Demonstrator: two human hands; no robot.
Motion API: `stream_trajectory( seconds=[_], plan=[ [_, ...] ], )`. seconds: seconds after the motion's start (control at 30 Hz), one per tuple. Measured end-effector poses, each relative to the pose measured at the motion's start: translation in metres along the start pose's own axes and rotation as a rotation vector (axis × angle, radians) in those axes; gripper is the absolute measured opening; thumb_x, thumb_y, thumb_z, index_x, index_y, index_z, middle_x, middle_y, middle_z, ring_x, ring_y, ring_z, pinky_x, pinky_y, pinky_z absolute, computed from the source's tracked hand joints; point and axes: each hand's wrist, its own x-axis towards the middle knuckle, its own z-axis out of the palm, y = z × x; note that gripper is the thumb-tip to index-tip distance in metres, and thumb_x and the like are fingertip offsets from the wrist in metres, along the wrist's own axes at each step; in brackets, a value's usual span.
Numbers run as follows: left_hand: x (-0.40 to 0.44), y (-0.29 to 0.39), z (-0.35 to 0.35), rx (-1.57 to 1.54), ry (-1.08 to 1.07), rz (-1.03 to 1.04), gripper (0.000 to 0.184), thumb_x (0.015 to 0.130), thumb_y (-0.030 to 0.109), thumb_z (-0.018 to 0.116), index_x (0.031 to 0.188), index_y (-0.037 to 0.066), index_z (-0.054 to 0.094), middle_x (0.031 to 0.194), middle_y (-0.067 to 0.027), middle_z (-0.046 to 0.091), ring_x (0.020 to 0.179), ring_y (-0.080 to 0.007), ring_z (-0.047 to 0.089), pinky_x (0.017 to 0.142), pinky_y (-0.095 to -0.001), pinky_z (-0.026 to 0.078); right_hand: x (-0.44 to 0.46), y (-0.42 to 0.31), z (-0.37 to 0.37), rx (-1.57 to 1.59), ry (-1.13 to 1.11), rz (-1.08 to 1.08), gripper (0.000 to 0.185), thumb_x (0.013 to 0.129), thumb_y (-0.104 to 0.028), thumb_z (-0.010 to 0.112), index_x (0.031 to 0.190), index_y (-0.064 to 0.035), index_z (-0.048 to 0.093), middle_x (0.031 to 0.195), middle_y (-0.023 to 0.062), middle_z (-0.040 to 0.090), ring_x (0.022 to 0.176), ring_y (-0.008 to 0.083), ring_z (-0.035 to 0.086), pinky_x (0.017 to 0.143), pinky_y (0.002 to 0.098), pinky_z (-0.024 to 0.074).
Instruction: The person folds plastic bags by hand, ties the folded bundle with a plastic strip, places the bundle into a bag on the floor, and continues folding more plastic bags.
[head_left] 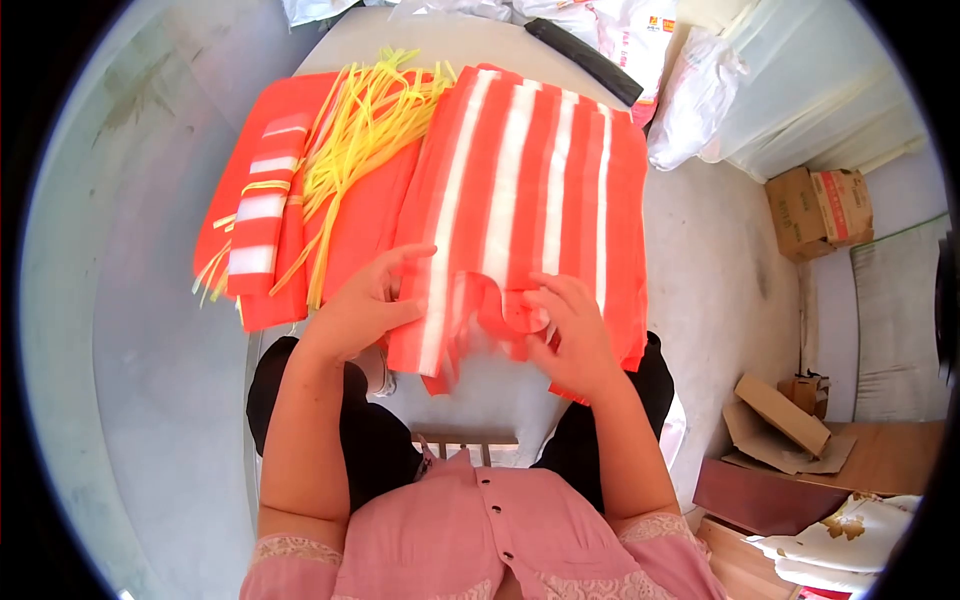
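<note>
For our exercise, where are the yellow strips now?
In the head view, the yellow strips lie upper left, between the tied striped roll and the red-and-white striped stack.

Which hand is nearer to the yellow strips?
Left. The left hand is beside the yellow strips, near their lower ends; the right hand is farther right, at the striped stack.

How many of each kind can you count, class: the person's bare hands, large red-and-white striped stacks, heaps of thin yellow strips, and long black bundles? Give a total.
Bare hands: 2, the left hand and the right hand
Large red-and-white striped stack: 1
Heap of thin yellow strips: 1
Long black bundle: 1
Total: 5
</note>
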Motion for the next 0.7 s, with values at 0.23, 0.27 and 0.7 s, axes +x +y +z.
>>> stream_trajectory(
  seconds=[0.23, 0.27, 0.7],
  plan=[
    [-0.009, 0.015, 0.011, 0.005, -0.014, -0.026, 0.062, 0.094, -0.002, 0.067, 0.154, 0.007, 0.051, 0.095, 0.0007, 0.064, 0.082, -0.0035, 0.056, 0.070, -0.0216, 0.047, 0.007, -0.059, 0.069, -0.247, 0.099, -0.495, 0.044, 0.078, -0.012, 0.077, 0.120, -0.0139, 0.064, 0.116, 0.0076, 0.059, 0.110, 0.0292, 0.059, 0.092, 0.0414, 0.0533],
    [-0.010, 0.017, 0.010, 0.053, -0.015, -0.035, 0.061, 0.095, -0.002, 0.067, 0.153, 0.006, 0.051, 0.095, 0.0009, 0.064, 0.082, -0.0032, 0.055, 0.070, -0.0212, 0.047, 0.008, -0.063, 0.073, -0.258, 0.115, -0.490, 0.040, 0.079, -0.011, 0.075, 0.118, -0.0135, 0.064, 0.114, 0.0068, 0.059, 0.106, 0.0280, 0.060, 0.089, 0.0407, 0.0530],
    [0.033, -0.023, 0.000, 0.479, 0.352, 0.603, 0.029, 0.103, 0.029, 0.066, 0.120, 0.008, 0.076, 0.121, -0.0110, 0.069, 0.125, -0.0282, 0.054, 0.112, -0.0416, 0.041, 0.027, -0.057, 0.049, 0.084, 0.238, -0.164, 0.029, 0.082, -0.005, 0.074, 0.110, -0.0063, 0.067, 0.106, 0.0083, 0.068, 0.095, 0.0275, 0.067, 0.083, 0.0382, 0.0543]
  ],
)
